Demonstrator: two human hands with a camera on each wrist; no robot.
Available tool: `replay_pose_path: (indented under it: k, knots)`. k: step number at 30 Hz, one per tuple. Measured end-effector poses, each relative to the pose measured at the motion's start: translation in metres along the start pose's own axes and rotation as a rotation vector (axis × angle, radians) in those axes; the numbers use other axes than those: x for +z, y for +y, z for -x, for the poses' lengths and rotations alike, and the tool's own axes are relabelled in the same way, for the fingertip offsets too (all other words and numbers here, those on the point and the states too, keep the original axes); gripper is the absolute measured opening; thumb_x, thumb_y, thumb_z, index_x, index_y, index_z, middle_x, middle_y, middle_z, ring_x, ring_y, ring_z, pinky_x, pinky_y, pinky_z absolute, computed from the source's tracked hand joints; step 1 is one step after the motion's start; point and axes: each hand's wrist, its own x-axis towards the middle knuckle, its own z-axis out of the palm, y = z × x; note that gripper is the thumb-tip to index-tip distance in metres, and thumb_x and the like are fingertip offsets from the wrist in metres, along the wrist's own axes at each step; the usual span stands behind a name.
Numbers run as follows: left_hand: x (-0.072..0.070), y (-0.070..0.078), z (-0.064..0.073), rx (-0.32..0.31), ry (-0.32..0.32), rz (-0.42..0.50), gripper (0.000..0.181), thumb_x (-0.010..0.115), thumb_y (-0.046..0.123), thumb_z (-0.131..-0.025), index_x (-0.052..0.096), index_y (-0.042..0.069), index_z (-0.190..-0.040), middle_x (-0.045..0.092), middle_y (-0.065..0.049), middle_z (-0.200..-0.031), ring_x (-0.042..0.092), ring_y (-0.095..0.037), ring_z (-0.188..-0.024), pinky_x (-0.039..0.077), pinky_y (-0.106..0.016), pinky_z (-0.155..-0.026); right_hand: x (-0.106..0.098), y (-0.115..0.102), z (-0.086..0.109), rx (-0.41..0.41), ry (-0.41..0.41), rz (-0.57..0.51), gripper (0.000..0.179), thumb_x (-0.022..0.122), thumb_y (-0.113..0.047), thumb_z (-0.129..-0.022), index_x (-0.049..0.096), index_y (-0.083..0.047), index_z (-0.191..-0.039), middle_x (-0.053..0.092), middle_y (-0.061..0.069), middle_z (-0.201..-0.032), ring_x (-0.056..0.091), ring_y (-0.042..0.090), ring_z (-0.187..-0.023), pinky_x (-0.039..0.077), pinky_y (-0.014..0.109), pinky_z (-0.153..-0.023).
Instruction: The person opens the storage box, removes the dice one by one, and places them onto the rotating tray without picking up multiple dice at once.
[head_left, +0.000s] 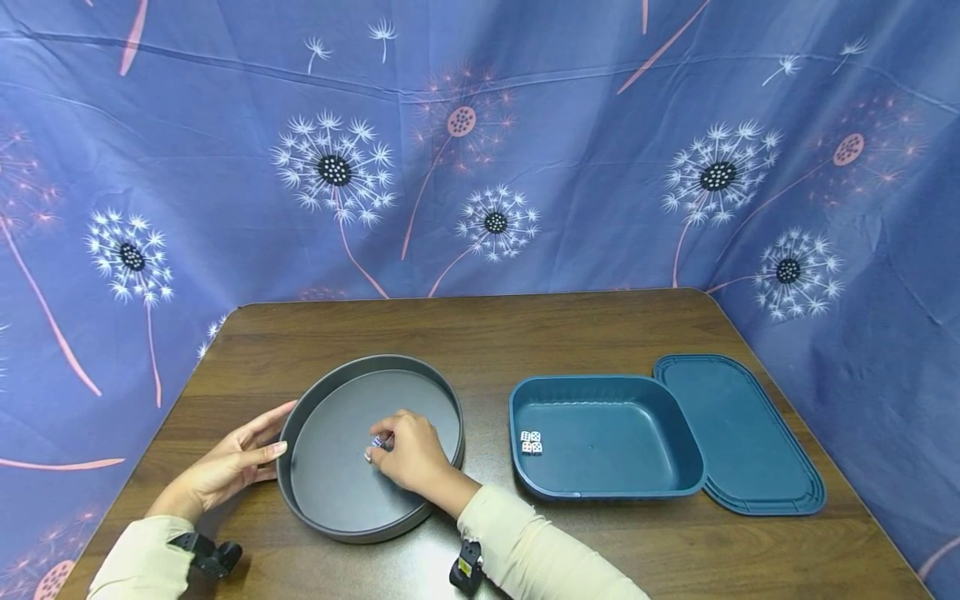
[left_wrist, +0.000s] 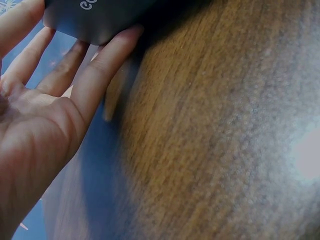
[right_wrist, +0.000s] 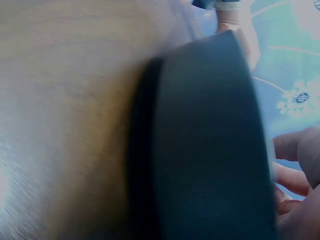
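A round dark grey pan (head_left: 322, 492) sits on the left half of the table. My left hand (head_left: 225, 467) rests against its left outer wall, fingers extended and thumb near the rim; in the left wrist view its fingertips touch the wall. Over the pan's inside, my right hand (head_left: 411, 450) has curled fingers around small dice (head_left: 377, 442), one showing between the fingertips. Beside the thumb a white die (head_left: 368, 455) shows at the fingertips. The fingers partly hide the dice. In the right wrist view the pan's wall (right_wrist: 210, 140) covers much of the hand.
A teal rectangular tub (head_left: 600, 494) stands right of the pan, with several white dice (head_left: 531, 442) grouped at its left end. Its matching flat lid (head_left: 757, 442) lies to the right, partly behind the tub. A blue dandelion-print cloth (head_left: 570, 150) hangs behind the wooden table (head_left: 495, 325).
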Motion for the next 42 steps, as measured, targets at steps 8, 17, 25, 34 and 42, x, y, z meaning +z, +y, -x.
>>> replay_pose_path:
  k: [8, 17, 25, 34, 42]
  knots:
    - [0.000, 0.000, -0.001, -0.005, 0.005, -0.014, 0.065, 0.039, -0.005, -0.099, 0.012, 0.014, -0.155, 0.044, 0.022, -0.140, 0.052, -0.010, -0.123, 0.049, -0.039, -0.092, -0.028, -0.001, -0.006, 0.016, -0.034, -0.082, 0.020, 0.077, -0.015, -0.080, 0.074, -0.007, -0.098, 0.064, 0.001, -0.082, 0.058, 0.008, -0.072, 0.042, 0.013, -0.066]
    - [-0.001, -0.002, 0.000, -0.005, 0.012, -0.018, 0.063, 0.039, -0.004, -0.099, 0.016, 0.016, -0.155, 0.044, 0.022, -0.140, 0.051, -0.008, -0.123, 0.049, -0.039, -0.092, -0.059, 0.015, 0.004, 0.052, -0.016, -0.192, 0.020, 0.075, -0.010, -0.080, 0.073, -0.003, -0.098, 0.066, 0.008, -0.086, 0.061, 0.018, -0.077, 0.047, 0.019, -0.068]
    - [-0.003, -0.003, -0.001, 0.014, -0.019, -0.002, 0.063, 0.037, -0.006, -0.100, 0.012, 0.013, -0.155, 0.042, 0.021, -0.143, 0.050, -0.008, -0.125, 0.049, -0.039, -0.094, -0.094, 0.040, 0.017, 0.081, 0.024, -0.205, 0.019, 0.075, -0.009, -0.081, 0.073, -0.004, -0.098, 0.066, 0.008, -0.087, 0.062, 0.015, -0.078, 0.049, 0.020, -0.067]
    - [-0.004, -0.003, -0.001, 0.011, -0.021, 0.010, 0.064, 0.038, -0.006, -0.099, 0.015, 0.015, -0.155, 0.044, 0.020, -0.142, 0.049, -0.008, -0.125, 0.049, -0.039, -0.094, -0.131, 0.080, 0.037, 0.205, 0.038, -0.155, 0.020, 0.074, -0.009, -0.081, 0.072, -0.004, -0.100, 0.067, 0.005, -0.088, 0.061, 0.010, -0.078, 0.051, 0.022, -0.069]
    - [-0.003, -0.003, -0.001, 0.012, -0.009, 0.009, 0.064, 0.038, -0.007, -0.099, 0.015, 0.015, -0.155, 0.044, 0.020, -0.142, 0.050, -0.008, -0.125, 0.049, -0.039, -0.093, -0.142, 0.114, 0.057, 0.258, 0.010, -0.097, 0.022, 0.076, -0.008, -0.080, 0.072, 0.000, -0.100, 0.067, 0.001, -0.082, 0.060, 0.010, -0.075, 0.050, 0.022, -0.067]
